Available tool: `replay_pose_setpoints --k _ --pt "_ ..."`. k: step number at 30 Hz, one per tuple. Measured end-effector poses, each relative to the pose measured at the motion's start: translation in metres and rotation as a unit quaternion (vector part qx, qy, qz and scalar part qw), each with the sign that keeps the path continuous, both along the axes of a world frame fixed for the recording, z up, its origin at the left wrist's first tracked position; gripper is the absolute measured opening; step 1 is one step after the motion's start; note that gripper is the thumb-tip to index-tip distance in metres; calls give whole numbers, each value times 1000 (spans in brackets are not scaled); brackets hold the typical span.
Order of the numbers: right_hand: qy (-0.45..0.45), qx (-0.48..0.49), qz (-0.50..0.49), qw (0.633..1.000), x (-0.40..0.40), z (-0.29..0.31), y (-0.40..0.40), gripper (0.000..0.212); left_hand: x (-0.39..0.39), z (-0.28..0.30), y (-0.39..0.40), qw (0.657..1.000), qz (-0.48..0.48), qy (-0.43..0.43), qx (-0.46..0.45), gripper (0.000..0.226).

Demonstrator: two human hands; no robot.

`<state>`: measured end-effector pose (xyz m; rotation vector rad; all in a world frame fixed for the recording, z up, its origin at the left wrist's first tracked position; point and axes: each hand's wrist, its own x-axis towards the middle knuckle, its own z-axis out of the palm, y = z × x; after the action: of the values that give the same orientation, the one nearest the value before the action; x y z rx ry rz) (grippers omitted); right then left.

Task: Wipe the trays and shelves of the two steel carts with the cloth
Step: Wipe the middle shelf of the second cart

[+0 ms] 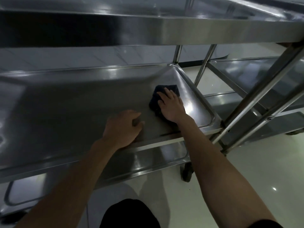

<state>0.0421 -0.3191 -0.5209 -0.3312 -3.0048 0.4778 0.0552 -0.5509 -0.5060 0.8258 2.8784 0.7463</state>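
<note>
Steel fills almost everything we see: the middle tray (79, 102) of the near cart spreads across the view, and we take it as our landmark. On it, toward its right end and close to the curved far-right corner, lies the dark cloth (158, 99), bunched flat against the tray floor. Our right hand (171, 107) lies on top of the cloth, its fingers (162, 96) stretched forward and a little spread, pressing it down rather than curling round it; part of the cloth shows beyond the fingertips and on the hand's left side. Our left hand (122, 126) rests on the tray just inside its near rim, left of the cloth and apart from it, palm down with the fingers bent loosely; it holds nothing. Above the tray hangs the top tray (148, 28), whose front edge crosses the whole view. Below the tray's near rim we see the bottom shelf (156, 155), with a black wheel (186, 172) beneath its right corner on the pale floor (246, 170). Right of the tray, slanting posts (256, 102) rise at its near-right corner, and beyond them stands the second cart (246, 71), its shelves just beside the tray's right end. A dark trouser knee (130, 214) shows below the tray, between our two forearms
</note>
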Motion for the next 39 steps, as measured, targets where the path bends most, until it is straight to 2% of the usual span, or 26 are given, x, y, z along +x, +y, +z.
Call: replay_pose_setpoints --k 2,5,8,11,14,18,23,27,33,36,39 --pt "-6 -1 23 1000 -9 0 -27 49 -6 5 -30 999 23 -22 38 43" --pt "-21 -13 53 998 -22 -1 -70 50 -12 12 -84 991 106 59 -55 33" --pt "-26 -20 90 995 -38 -4 -119 49 -12 13 -127 976 169 70 -115 29" --pt "-28 -20 150 988 -52 -6 -181 49 -9 4 -156 980 161 19 -116 33" --pt "-25 -22 207 978 -59 -6 -233 48 -1 1 -168 984 150 12 -97 29" --pt "-15 -41 211 977 -63 -7 -247 48 5 0 -177 987 143 13 -75 35" --pt "-4 -24 182 983 -58 -10 -220 48 3 -3 -165 983 170 7 -64 31" --pt "-1 -12 132 991 -54 -11 -166 49 8 8 -139 980 190 -6 -60 33" --pt "14 -13 25 1000 -33 -12 -60 48 22 18 -44 998 58 -7 2 41" --pt "22 -4 -36 999 -16 -7 -8 48 31 15 1 997 7 -26 -69 40" --pt "38 2 -110 993 8 -2 40 47 35 7 17 994 12 -29 -107 44"
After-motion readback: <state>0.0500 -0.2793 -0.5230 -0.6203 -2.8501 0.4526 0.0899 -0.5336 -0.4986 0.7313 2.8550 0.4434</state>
